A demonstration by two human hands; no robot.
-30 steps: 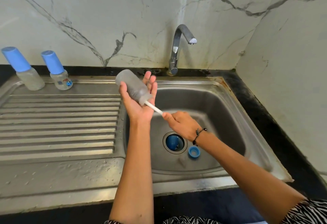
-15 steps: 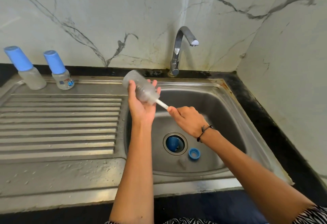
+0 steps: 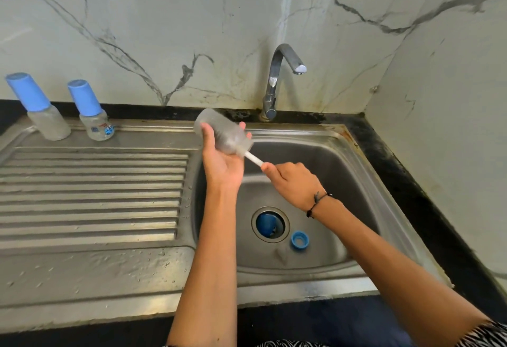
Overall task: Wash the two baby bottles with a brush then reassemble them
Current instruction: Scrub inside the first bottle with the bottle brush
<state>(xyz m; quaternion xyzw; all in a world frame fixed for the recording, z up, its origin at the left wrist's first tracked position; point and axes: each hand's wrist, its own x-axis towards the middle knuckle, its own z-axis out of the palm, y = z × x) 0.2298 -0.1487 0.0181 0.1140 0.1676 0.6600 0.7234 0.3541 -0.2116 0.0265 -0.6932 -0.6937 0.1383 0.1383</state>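
My left hand (image 3: 222, 159) grips a clear, capless baby bottle (image 3: 223, 134) tilted over the sink's left rim, its mouth toward the lower right. My right hand (image 3: 292, 182) grips the white handle of a bottle brush (image 3: 253, 159); the brush head is inside the bottle. A blue screw ring (image 3: 300, 240) lies on the sink floor. A blue cap (image 3: 267, 224) sits in the drain. Two more bottles with blue caps stand at the back left, a larger one (image 3: 38, 108) and a smaller printed one (image 3: 92, 112).
The steel sink basin (image 3: 343, 171) lies under my hands, with a ribbed, wet draining board (image 3: 90, 190) to its left. A chrome tap (image 3: 277, 80) stands behind the basin, no water running. Marble walls close the back and right side.
Both hands with bottle and brush have risen slightly toward the back of the sink. The brush has gone deeper into the bottle, leaving less handle showing.
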